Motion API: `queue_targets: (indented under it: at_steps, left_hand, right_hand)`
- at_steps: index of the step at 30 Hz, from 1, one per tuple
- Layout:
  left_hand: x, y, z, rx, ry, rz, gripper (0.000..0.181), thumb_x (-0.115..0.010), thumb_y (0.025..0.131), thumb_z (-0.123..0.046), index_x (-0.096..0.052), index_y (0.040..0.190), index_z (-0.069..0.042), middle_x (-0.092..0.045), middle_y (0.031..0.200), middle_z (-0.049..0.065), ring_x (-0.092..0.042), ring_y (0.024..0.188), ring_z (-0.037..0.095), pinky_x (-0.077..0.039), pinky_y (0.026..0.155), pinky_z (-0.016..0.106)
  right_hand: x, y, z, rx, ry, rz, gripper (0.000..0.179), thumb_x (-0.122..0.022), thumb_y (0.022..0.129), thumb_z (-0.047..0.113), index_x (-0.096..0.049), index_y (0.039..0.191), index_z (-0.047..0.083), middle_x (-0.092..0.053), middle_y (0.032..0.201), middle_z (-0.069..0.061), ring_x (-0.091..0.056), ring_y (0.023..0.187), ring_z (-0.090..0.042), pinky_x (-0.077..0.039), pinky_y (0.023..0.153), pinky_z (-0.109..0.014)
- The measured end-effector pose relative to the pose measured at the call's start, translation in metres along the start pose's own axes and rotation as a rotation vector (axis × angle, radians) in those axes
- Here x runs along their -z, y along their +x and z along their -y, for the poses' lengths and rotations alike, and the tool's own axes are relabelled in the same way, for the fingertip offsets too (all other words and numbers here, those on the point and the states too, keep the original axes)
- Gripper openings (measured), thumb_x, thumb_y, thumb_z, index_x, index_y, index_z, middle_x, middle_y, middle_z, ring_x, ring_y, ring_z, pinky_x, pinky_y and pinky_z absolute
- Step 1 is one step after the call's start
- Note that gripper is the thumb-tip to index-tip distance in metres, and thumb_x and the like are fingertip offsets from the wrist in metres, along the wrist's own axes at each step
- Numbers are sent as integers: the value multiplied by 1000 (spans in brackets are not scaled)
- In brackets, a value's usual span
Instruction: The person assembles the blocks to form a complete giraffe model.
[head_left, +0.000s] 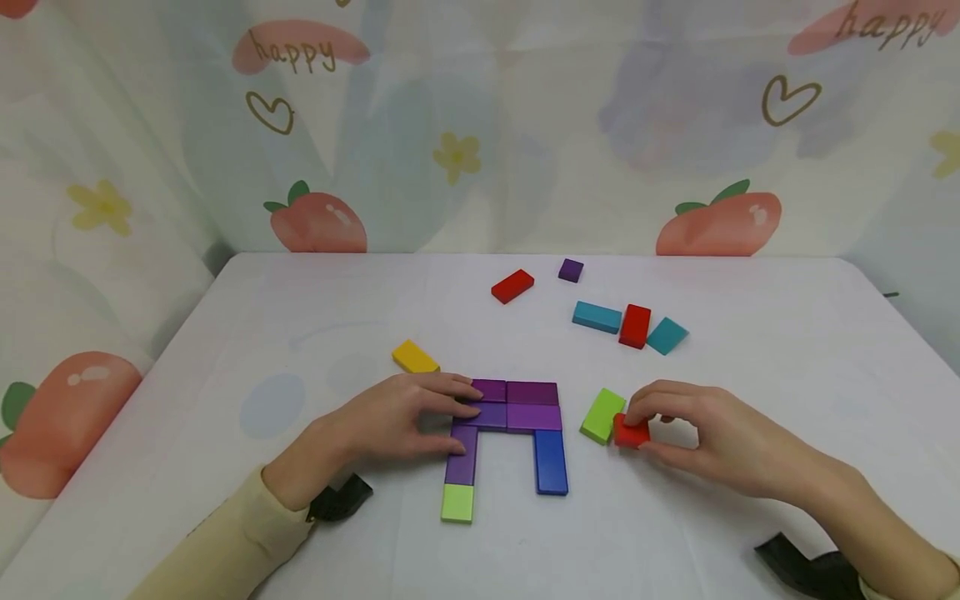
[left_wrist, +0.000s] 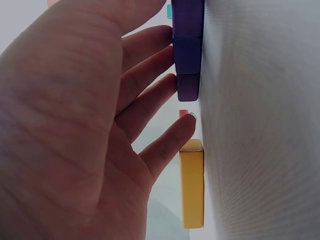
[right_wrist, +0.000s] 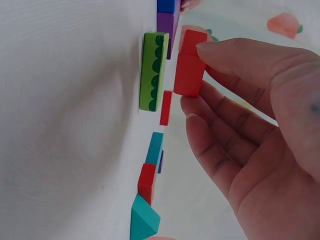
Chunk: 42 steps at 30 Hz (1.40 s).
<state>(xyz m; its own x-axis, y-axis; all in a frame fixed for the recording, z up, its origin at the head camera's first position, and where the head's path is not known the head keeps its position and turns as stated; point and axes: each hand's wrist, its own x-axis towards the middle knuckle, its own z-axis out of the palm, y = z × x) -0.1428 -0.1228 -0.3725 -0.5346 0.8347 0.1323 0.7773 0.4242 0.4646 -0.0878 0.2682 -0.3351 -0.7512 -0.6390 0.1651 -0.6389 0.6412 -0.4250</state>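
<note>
My left hand (head_left: 459, 405) lies flat with straight fingers touching the left end of a flat figure of purple blocks (head_left: 525, 405). From that figure a purple block (head_left: 462, 455) with a light green block (head_left: 457, 502) below it and a blue block (head_left: 551, 461) run toward me. In the left wrist view the fingertips (left_wrist: 172, 65) meet the purple blocks (left_wrist: 187, 50), with a yellow block (left_wrist: 192, 185) beside them. My right hand (head_left: 637, 427) pinches a small red block (head_left: 630, 433) next to a green block (head_left: 602, 414). The right wrist view shows the red block (right_wrist: 191, 70) held between thumb and fingers, beside the green block (right_wrist: 152, 71).
A yellow block (head_left: 414, 357) lies left of the figure. Farther back on the white table (head_left: 300, 333) lie a red block (head_left: 512, 286), a small purple block (head_left: 571, 269), a teal block (head_left: 597, 317), another red block (head_left: 634, 325) and a second teal block (head_left: 667, 335). A patterned curtain stands behind.
</note>
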Motion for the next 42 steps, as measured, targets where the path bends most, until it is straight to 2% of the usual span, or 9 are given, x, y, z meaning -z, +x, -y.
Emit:
queue_targets:
  at_steps: [8,15,26,33,38,42]
  left_hand:
    - [1,0,-4,47,11,30,44,-79,90,-35,-72,129,-14,-60,140,-5,-47,137,14,-40,111,36]
    - [0,-1,-4,46,8,26,45,-79,89,-34,-72,129,-14,-60,139,-5,-47,137,14,-40,111,35]
    - [0,-1,-3,27,8,15,44,-80,89,-34,-72,128,-13,-60,139,-5,-47,137,14,-40,111,35]
    - [2,-2,-2,47,12,21,44,-79,89,-35,-72,128,-15,-59,139,-7,-46,137,13,-39,111,35]
    - [2,0,-2,50,0,25,44,-79,89,-35,-72,128,-15,-59,139,-6,-46,137,13,-40,111,35]
    - [2,0,-3,48,-3,30,45,-79,89,-35,-72,129,-14,-60,139,-6,-46,137,13,-40,111,35]
  right_hand:
    - [-2,6,13,40,27,-27,43,-86,78,3,-70,109,29,-63,111,16,-62,97,-6,-59,77,-28]
    - [-9,17,24,96,72,-16,40,-83,82,3,-69,111,28,-63,112,16,-62,99,-6,-59,81,-29]
    - [-19,26,35,85,107,24,37,-80,85,6,-70,113,28,-63,114,16,-61,103,-7,-58,85,-29]
    - [-24,27,37,105,136,21,37,-81,85,7,-70,114,27,-63,115,15,-61,104,-8,-58,85,-30]
    - [-27,26,39,81,164,52,37,-81,85,7,-70,116,26,-63,116,13,-61,106,-9,-58,86,-30]
    - [-31,24,42,102,159,65,36,-80,86,9,-70,116,26,-63,117,13,-61,107,-9,-57,86,-29]
